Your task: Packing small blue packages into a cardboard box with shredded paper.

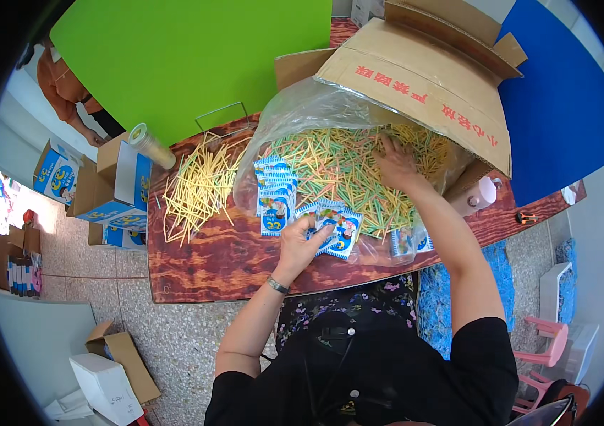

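Note:
My left hand (300, 247) is at the table's near side, its thumb lying over a few fanned blue-and-white packets (347, 234) and its other fingers curled. The packets appear gripped there, though part of the grasp is hidden. My right hand (396, 162) reaches to the mouth of the carton, fingers apart and resting on a wide heap of thin pastel sticks (330, 167). The heap lies on a clear plastic liner (284, 117) that spills from the tipped cardboard carton (423, 78). An overlapping row of similar packets (276, 195) lies left of my left hand.
Pale yellow sticks (199, 188) are piled at the left of the red-brown table (202, 273), near a clear jar (149, 145). A pinkish-white cylinder (483, 193) stands at right. Green (188, 57) and blue (564, 99) panels flank the carton. Blue boxes (121, 184) stand left; another person (68, 89) is behind.

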Demonstrator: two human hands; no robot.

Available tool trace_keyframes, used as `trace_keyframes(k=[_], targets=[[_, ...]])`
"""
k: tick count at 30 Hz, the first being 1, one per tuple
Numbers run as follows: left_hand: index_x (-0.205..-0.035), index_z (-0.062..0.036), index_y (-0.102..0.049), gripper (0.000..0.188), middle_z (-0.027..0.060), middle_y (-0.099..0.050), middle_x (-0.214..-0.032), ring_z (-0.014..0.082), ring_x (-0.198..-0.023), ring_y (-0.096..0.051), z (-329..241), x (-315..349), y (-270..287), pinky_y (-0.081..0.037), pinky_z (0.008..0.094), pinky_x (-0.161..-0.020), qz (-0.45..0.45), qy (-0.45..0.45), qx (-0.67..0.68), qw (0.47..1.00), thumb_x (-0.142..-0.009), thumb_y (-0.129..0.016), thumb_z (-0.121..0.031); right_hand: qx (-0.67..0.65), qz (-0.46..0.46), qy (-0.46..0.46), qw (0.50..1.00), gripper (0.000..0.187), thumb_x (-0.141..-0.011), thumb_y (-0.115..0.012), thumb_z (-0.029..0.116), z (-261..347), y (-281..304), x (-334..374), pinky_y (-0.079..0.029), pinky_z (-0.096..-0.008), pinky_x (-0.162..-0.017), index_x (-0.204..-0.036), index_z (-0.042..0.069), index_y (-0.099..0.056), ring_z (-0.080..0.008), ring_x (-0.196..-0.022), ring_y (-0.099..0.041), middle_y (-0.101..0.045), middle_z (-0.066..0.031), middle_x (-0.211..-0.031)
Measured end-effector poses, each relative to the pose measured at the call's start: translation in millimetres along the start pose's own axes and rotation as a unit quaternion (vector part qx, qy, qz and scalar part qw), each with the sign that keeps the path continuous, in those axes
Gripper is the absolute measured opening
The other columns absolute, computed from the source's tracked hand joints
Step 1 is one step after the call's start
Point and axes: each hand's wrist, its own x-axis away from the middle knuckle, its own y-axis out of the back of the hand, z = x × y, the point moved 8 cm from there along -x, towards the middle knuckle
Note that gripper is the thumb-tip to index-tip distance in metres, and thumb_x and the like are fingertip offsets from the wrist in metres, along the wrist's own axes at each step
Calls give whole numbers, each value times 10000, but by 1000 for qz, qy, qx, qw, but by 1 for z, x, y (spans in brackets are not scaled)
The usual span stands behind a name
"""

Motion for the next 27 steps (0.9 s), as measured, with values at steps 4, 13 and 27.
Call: trace_keyframes(k=[4,13,27], targets=[[-857,-4,-679,175,-2,-674,-782,35,-726,-556,0,2,4,-469,235,-634,23,10,-25,999,-825,-771,-149,-29,-20,30,999,456,-762,-638,63,-7,-1,-1,-232,-636,-1118,-1213,113,-595,-346,-1441,-197,-228,-175,-1541],[-728,-10,-548,354,66,-568,-674,107,-620,-482,-3,-3,4,-428,295,-553,-11,-11,19,1000,-784,-805,-246,59,-61,69,994,384,-868,-536,121,-8,0,-8,-167,-601,-1162,-1237,17,-554,-303,-1452,-194,-283,-144,-1529],[-720,-20,-546,345,57,-558,-654,108,-600,-482,-7,-2,0,-418,292,-534,-9,-26,-2,1000,-784,-806,-238,-171,56,56,982,462,-928,-568,381,-32,28,-4,-460,-445,-905,-1190,7,-501,-408,-1062,-583,-622,-252,-1072]])
